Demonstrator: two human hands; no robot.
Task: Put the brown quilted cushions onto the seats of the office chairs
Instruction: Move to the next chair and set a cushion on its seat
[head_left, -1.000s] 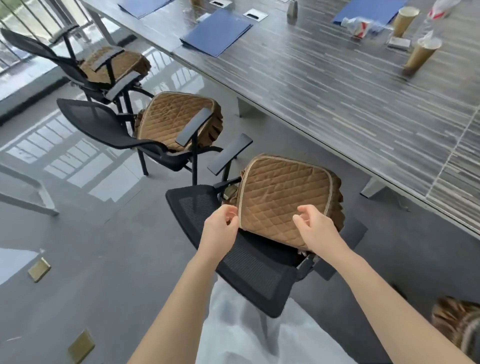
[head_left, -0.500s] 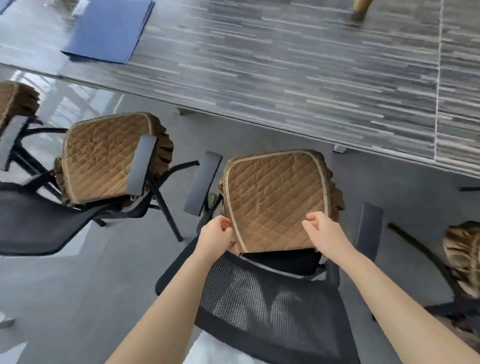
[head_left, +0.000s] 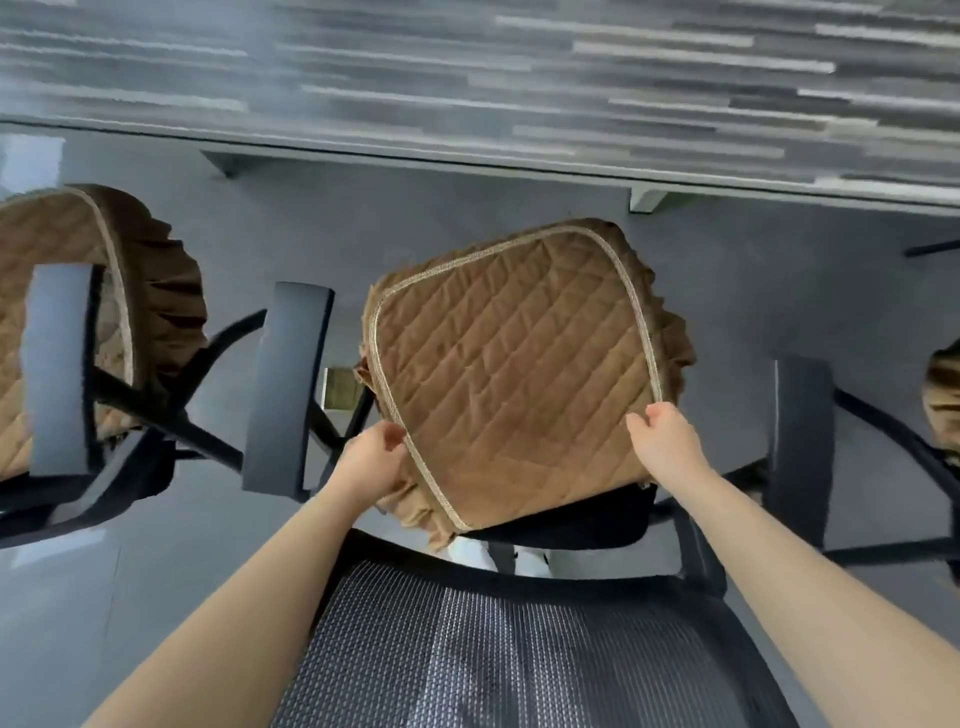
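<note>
Since half a second ago the view has swung closer and squarer over the near chair, and the cushion (head_left: 514, 384) now sits further forward over the seat (head_left: 582, 519), its far edge tilted up toward the table (head_left: 467, 78) and its near edge lowest. Both hands remain at that near edge: the left hand (head_left: 371, 460) is closed on the piped border and ruffle at the near-left corner, and the right hand (head_left: 662, 441) pinches the piping at the near-right corner, thumb on top. Black seat shows only as a strip along the near edge of the cushion, just ahead of the mesh backrest (head_left: 519, 649), so the cover looks pulled over the front and sides but not yet seated at the back. The ruffled skirt hangs loose below the left hand, which suggests the rear hem is the part left to tuck. Armrests stand either side, the left armrest (head_left: 288, 389) and right armrest (head_left: 800, 447) both clear of the fabric. On the neighbouring chair at the left edge a second cushion (head_left: 52, 312) already lies on its seat, and another brown one (head_left: 943, 400) shows at the right edge, mostly cut off. My judgement: this chair's fitting is nearly done, needing a downward pull at the rear corners.
</note>
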